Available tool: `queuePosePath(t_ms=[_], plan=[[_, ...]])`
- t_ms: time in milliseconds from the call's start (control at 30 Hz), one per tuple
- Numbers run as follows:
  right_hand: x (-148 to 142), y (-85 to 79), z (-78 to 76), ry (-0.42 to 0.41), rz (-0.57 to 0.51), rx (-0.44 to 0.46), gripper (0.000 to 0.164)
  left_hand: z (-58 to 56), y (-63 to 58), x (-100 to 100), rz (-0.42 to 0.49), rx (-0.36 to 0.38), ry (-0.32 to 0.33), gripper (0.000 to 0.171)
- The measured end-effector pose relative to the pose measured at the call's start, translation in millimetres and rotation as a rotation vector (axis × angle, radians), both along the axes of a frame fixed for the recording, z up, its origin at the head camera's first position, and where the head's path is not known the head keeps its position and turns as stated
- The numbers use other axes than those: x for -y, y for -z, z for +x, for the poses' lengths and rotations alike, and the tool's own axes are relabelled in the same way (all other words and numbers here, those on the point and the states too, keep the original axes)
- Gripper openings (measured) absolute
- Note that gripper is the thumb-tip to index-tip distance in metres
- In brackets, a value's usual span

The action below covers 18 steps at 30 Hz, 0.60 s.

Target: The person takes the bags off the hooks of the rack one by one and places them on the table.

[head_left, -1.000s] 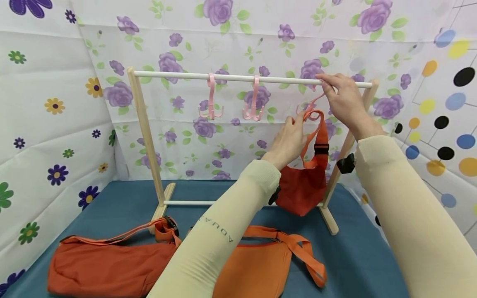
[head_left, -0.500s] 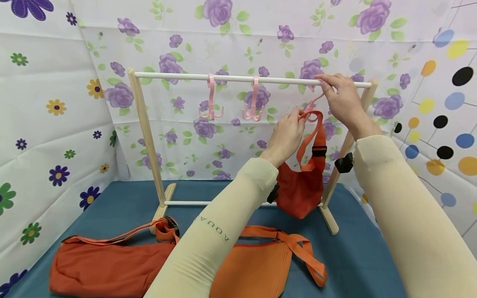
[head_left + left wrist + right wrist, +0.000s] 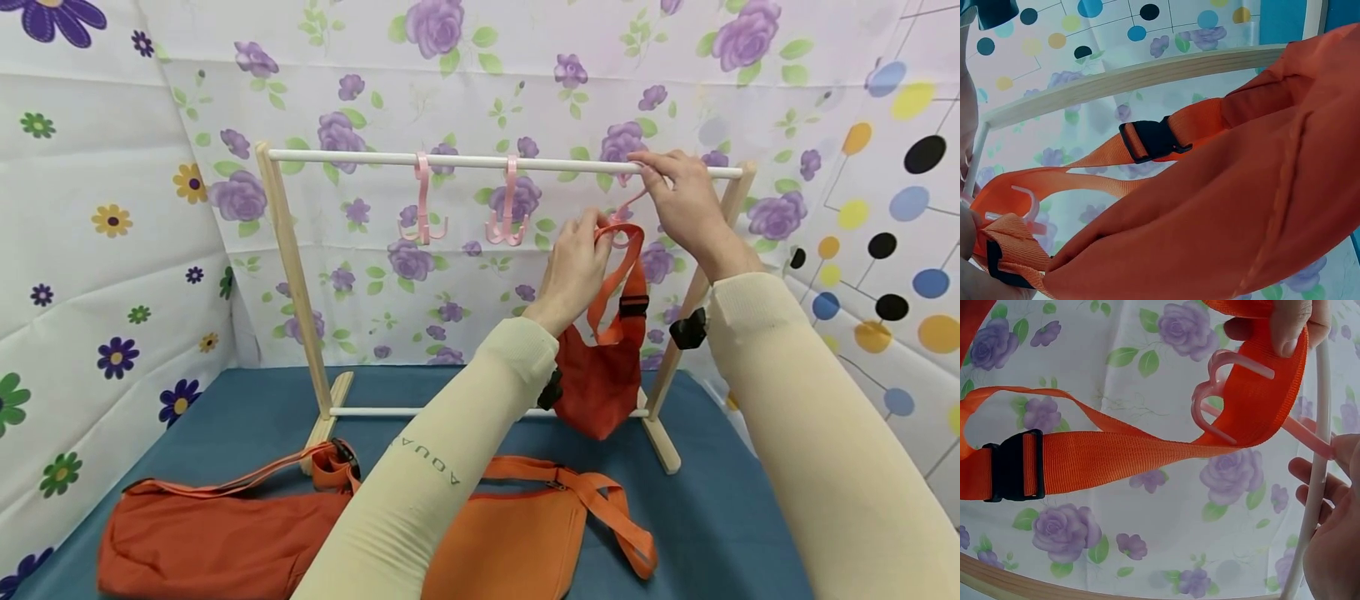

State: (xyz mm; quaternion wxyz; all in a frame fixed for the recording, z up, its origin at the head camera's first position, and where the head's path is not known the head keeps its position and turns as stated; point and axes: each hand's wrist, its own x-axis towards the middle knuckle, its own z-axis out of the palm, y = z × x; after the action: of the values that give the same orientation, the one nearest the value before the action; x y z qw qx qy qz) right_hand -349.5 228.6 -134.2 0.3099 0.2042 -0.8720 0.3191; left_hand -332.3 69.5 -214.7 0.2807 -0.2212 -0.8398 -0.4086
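Note:
My left hand [image 3: 576,267] pinches the orange strap of a red-orange shoulder bag [image 3: 600,392], which hangs below it near the rack's right end. The strap [image 3: 1266,400] passes over a pink hook [image 3: 1310,437], whose curved prongs show against the webbing in the right wrist view. A black buckle [image 3: 1154,139] sits on the strap. My right hand [image 3: 686,204] is at the white top rod [image 3: 465,160]; its thumb and fingers hold the hook's upper stem against the rod. My left fingers partly hide the hook's prongs in the head view.
Two more pink hooks, a left one [image 3: 423,204] and a middle one [image 3: 510,204], hang from the rod. The rack's wooden post [image 3: 296,275] stands left. A red-orange bag [image 3: 217,542] and an orange bag [image 3: 510,542] lie on the blue cloth [image 3: 232,417] in front.
My left hand has shifted slightly left and up with the strap, and the hanging bag has swung a little left. My right hand keeps its place at the rod.

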Motion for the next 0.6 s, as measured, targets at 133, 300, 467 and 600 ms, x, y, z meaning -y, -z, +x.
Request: queuePosePath(t_ms=[133, 300, 467, 600], plan=[[0, -0.4, -0.1, 0.001, -0.004, 0.027, 0.04, 1.0, -1.6, -3, 0.039, 0.001, 0.004, 0.021], [0, 0.4, 0.1, -0.009, -0.004, 0.042, 0.04, 3.5, -2.8, -8, 0.06, -0.027, 0.018, 0.02], [0, 0.2, 1.4, -0.024, -0.012, 0.019, 0.039, 6.4, -3.1, -12, 0.043, -0.046, 0.024, 0.018], [0, -0.5, 2.0, -0.019, -0.001, 0.007, 0.039, 8.2, -4.3, -13, 0.041, -0.047, 0.033, 0.017]])
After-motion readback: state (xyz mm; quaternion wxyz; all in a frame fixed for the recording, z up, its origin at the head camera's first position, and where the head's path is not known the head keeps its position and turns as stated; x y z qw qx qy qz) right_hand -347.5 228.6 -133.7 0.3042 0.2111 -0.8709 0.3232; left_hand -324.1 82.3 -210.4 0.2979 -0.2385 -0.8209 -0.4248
